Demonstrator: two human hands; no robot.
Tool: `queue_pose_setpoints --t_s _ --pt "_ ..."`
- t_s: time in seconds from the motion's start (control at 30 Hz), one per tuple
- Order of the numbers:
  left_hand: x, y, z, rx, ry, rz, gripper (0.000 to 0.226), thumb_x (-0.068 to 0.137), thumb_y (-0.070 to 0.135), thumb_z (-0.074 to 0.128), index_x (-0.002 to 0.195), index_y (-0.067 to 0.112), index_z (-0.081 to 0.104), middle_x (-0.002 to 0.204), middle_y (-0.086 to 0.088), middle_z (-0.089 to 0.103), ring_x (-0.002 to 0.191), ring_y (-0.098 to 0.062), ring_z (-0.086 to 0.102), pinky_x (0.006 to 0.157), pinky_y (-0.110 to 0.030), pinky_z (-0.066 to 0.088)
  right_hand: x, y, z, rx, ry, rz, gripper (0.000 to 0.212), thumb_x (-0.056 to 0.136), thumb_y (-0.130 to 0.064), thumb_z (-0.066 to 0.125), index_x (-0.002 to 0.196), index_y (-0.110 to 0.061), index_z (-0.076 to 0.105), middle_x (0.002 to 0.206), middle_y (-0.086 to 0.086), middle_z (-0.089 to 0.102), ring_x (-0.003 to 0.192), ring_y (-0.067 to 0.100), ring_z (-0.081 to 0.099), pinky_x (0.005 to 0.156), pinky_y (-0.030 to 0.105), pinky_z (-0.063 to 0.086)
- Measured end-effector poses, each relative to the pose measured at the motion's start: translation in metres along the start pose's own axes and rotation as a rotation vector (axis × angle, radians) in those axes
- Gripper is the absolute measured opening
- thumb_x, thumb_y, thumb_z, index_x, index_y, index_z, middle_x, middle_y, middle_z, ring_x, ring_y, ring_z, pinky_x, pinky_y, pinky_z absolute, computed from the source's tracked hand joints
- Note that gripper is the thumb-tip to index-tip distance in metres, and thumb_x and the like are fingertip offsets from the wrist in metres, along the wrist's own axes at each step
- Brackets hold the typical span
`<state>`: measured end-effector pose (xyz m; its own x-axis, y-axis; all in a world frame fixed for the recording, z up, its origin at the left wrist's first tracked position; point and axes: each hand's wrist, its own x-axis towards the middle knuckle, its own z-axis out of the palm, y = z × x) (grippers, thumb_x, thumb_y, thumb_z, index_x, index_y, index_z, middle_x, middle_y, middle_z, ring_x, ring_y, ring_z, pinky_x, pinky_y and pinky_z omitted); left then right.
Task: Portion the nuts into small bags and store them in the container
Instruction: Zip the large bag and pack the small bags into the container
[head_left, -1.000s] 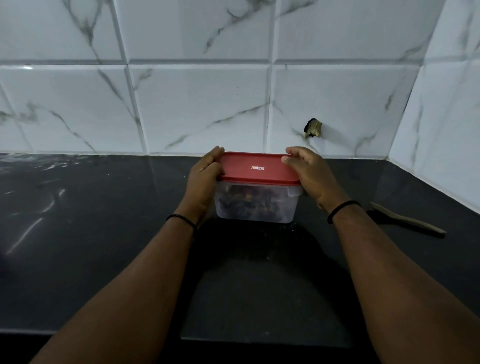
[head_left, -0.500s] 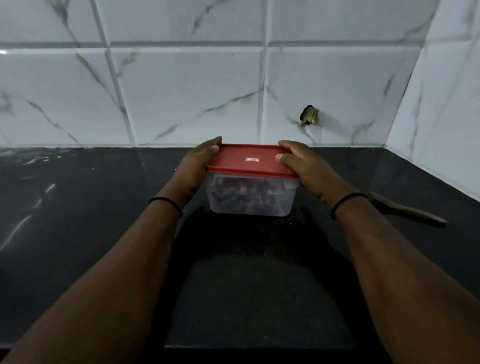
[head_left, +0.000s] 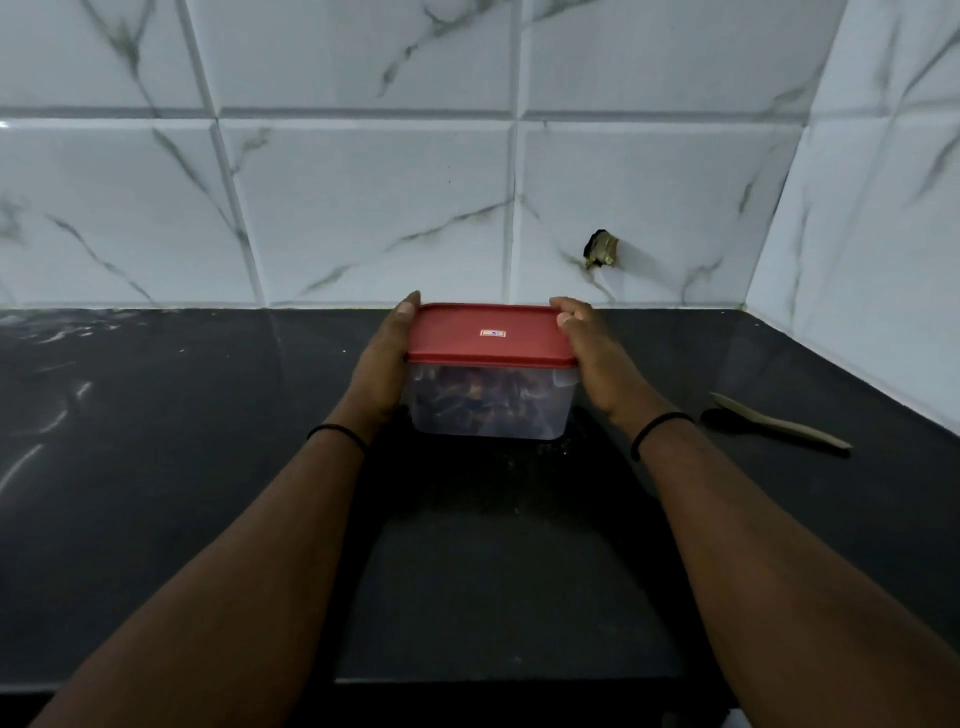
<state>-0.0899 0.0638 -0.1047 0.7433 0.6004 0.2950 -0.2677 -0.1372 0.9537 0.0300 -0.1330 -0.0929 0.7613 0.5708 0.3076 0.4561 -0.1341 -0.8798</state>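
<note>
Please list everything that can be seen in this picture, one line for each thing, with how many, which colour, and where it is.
container: one, clear plastic, on the black counter near the back wall, held between both hands; dark contents inside, too dim to identify.
lid: one, red with a small label in the middle, closed on top of the container.
wooden spoon: one, pale brown, lying flat on the counter to the right of the container, apart from it.
counter: one, glossy black.
wall tiles: several, white with grey veins, behind and to the right.
wall fitting: one, brass and black, on the back wall.
wristbands: two, black, one on each wrist.
left hand: on the container's left side.
right hand: on its right side.
</note>
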Motion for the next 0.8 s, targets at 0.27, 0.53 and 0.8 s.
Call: queue_pose_setpoints --t_s 0.27,0.53,0.8 --pt "-0.036 -0.001 -0.019 0.107 -0.078 -0.059 0.098 0.061 0.079 0.070 0.125 0.009 0.044 0.115 -0.005 0.059 0.104 -0.016 0.062 0.082 -0.030 0.055 -0.037 0.010 0.009 0.103 0.136 0.037 0.108 0.052 -0.102 0.038 0.127 -0.023 0.034 0.127 0.010 0.058 0.114 0.020 0.058 0.093 0.031 0.048" --pt "-0.027 -0.022 -0.023 0.448 0.009 -0.006 0.064 0.060 0.030 0.094 0.111 0.018 0.056 0.104 0.003 0.069 0.094 -0.015 0.068 0.083 -0.035 0.056 -0.041 0.023 0.012 -0.142 0.128 0.027 0.062 0.074 -0.038 0.085 0.115 -0.019 0.043 0.117 -0.002 0.060 0.101 0.015 0.060 0.081 0.027 0.048" --pt "0.037 -0.045 0.007 0.588 0.053 0.051 0.037 0.077 0.035 0.081 0.109 0.022 0.068 0.102 0.007 0.073 0.093 -0.011 0.068 0.084 -0.031 0.055 0.025 0.045 0.024 -0.182 0.261 0.024 0.043 0.084 -0.037 0.077 0.114 -0.018 0.053 0.102 -0.007 0.061 0.095 0.015 0.061 0.079 0.026 0.045"
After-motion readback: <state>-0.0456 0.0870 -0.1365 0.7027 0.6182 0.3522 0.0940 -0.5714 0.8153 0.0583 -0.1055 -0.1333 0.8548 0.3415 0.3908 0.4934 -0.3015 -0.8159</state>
